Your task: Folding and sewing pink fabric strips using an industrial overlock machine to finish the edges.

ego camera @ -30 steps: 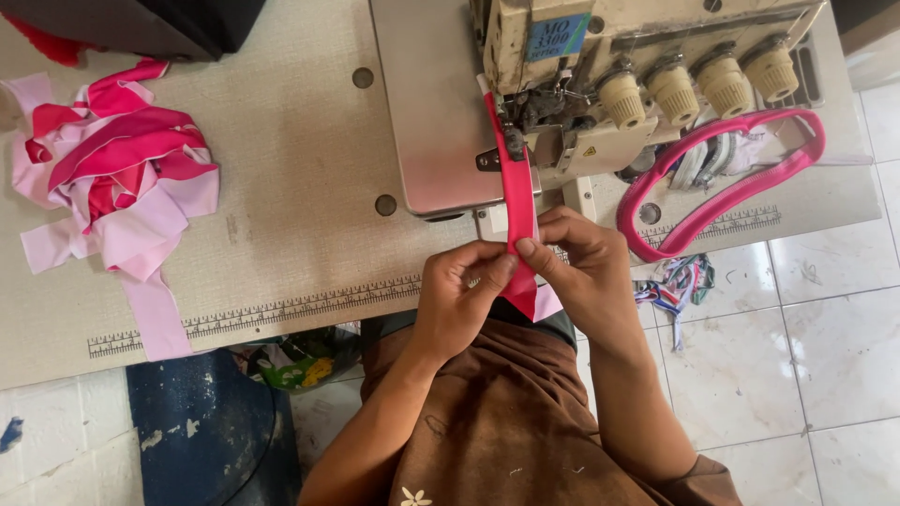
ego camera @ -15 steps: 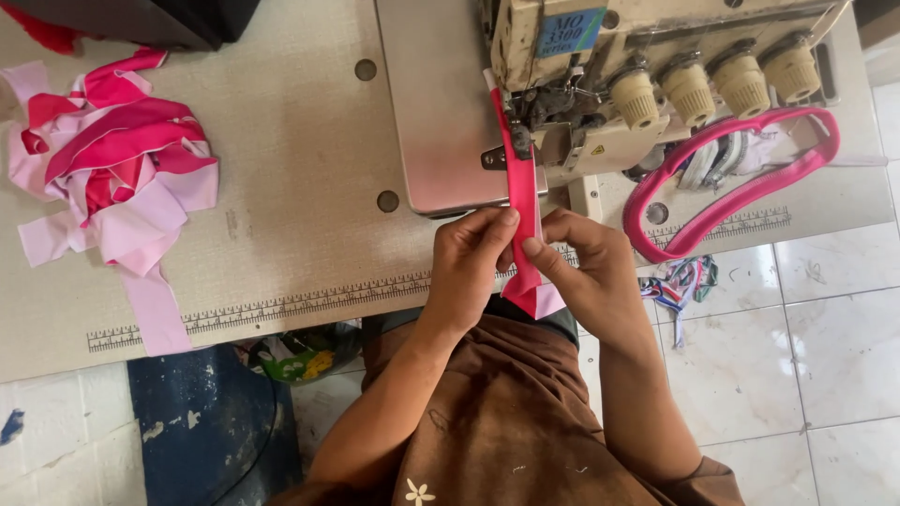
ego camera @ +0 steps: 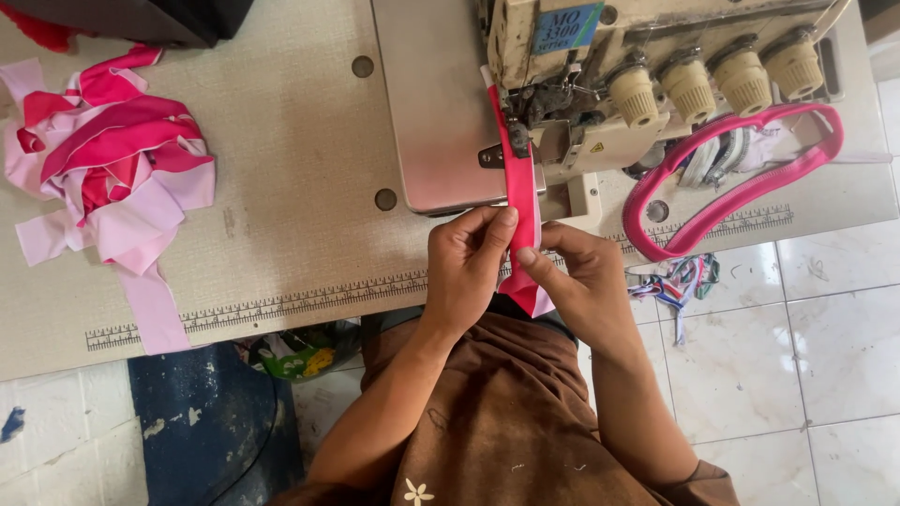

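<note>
Pinching the pink fabric strip (ego camera: 521,201) at the table's (ego camera: 281,187) front edge, our left hand (ego camera: 466,267) and right hand (ego camera: 583,281) both grip it, fingertips closed. Its top vanishes under the sewing machine (ego camera: 600,84); its tail hides behind our hands. Open tabletop lies between us and the fabric pile (ego camera: 108,164) near the left edge.

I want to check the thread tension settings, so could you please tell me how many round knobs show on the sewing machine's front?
4 cream knobs, in a row along the machine's front: first, second, third, fourth, rightmost. Others may be hidden.
</note>
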